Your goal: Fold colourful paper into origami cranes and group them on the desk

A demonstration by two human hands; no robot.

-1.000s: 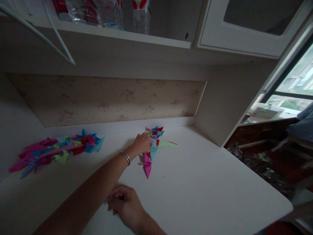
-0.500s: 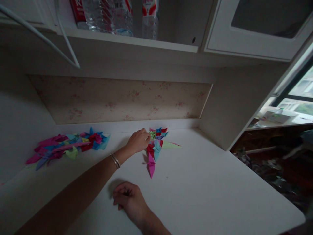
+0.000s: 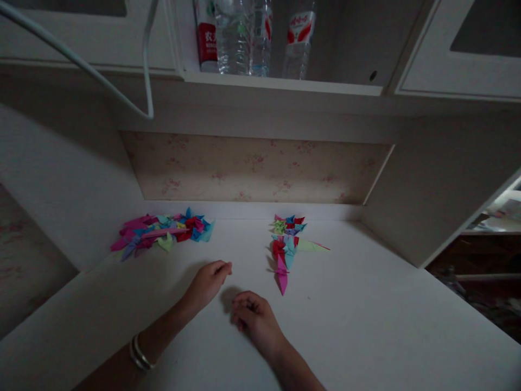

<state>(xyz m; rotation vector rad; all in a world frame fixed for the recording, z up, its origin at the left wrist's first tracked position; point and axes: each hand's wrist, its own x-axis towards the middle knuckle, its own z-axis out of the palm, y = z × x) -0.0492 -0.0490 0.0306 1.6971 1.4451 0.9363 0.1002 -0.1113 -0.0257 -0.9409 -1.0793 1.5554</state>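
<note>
Over the white desk, my left hand (image 3: 209, 282) is closed, its fingers curled together, and nothing shows in them. A bracelet circles that wrist. Close by on the right, my right hand (image 3: 256, 320) has loosely curled fingers with no object visible in them. Beyond the hands to the right lies a group of folded paper cranes: a magenta crane (image 3: 281, 274) nearest me, red and light blue ones behind it, and a small cluster with a green crane (image 3: 279, 226) at the back. A larger heap of coloured paper cranes (image 3: 157, 234) lies at the back left.
The white desk (image 3: 358, 326) is bounded by a floral back panel (image 3: 260, 168) and side walls. Overhead, a cabinet shelf holds plastic bottles (image 3: 299, 41) and a red-labelled container (image 3: 207, 43). A white bent tube (image 3: 101, 81) hangs at upper left.
My left hand has pulled back toward me and left from the small crane cluster, which stays in place. My right hand keeps its curled pose. The camera view has turned left.
</note>
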